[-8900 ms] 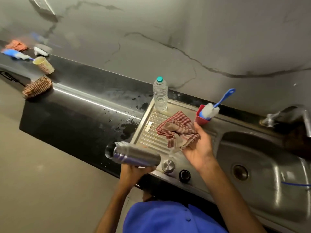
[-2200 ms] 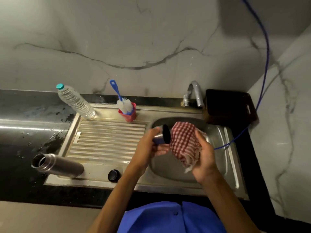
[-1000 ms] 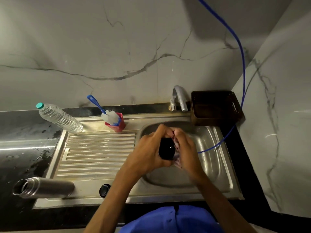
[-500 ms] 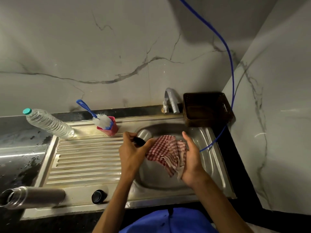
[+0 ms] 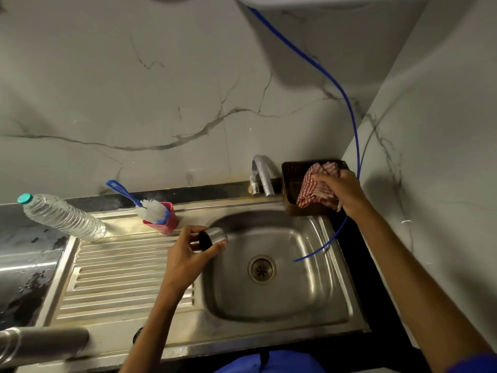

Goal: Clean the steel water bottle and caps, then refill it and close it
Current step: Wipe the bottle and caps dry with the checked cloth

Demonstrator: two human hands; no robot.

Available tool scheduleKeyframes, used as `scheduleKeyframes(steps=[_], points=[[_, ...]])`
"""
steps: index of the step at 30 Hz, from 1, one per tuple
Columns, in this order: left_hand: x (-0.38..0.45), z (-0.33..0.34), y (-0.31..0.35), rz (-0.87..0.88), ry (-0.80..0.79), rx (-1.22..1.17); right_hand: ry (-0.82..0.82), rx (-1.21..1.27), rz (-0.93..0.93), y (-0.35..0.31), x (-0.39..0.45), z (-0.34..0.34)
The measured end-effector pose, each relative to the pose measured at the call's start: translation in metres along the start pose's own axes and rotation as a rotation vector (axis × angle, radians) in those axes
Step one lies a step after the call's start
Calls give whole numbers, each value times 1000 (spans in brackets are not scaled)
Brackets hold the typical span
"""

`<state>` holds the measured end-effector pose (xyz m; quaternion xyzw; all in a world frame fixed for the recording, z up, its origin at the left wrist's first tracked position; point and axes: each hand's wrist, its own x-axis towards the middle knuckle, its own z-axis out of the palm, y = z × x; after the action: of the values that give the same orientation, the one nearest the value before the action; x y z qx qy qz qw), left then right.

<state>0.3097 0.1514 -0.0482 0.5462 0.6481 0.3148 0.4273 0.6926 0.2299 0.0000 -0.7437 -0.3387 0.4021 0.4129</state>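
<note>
Head view: the left hand grips the steel cap over the sink; the right hand clutches the checked cloth over the brown basket. The steel bottle lies on its side near-left of the left hand and could roll off the worktop.

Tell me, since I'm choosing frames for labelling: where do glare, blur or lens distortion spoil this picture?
Head view: glare streaks the ribbed drainboard near the plastic bottle; the wide lens leans that bottle and bends the counter edge; the steel bottle at the lower left corner is soft and cut off; the steel cap in the left hand is slightly smeared.
</note>
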Motion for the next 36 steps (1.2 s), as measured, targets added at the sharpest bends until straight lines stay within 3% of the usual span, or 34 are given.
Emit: scheduleKeyframes(steps=[4, 6, 8, 17, 23, 29, 36], points=[[9, -6, -3, -10, 21, 9, -44, -155, 23, -6, 47, -3], [10, -8, -5, -13, 36, 7, 40, -438, 25, 2, 59, -3], [8, -10, -9, -19, 49, -3, 120, -537, -29, 14, 61, -1], [-7, -25, -36, -41, 69, 38, 3, -445, -354, 61, -28, 53], [-49, -48, -79, -93, 150, 124, -310, -374, -404, 88, -103, 120], [-96, -121, -131, -200, 290, 251, -617, -509, -419, 95, -164, 211], [-132, -161, -200, -313, 190, 390, -802, -549, -395, 94, -228, 296]])
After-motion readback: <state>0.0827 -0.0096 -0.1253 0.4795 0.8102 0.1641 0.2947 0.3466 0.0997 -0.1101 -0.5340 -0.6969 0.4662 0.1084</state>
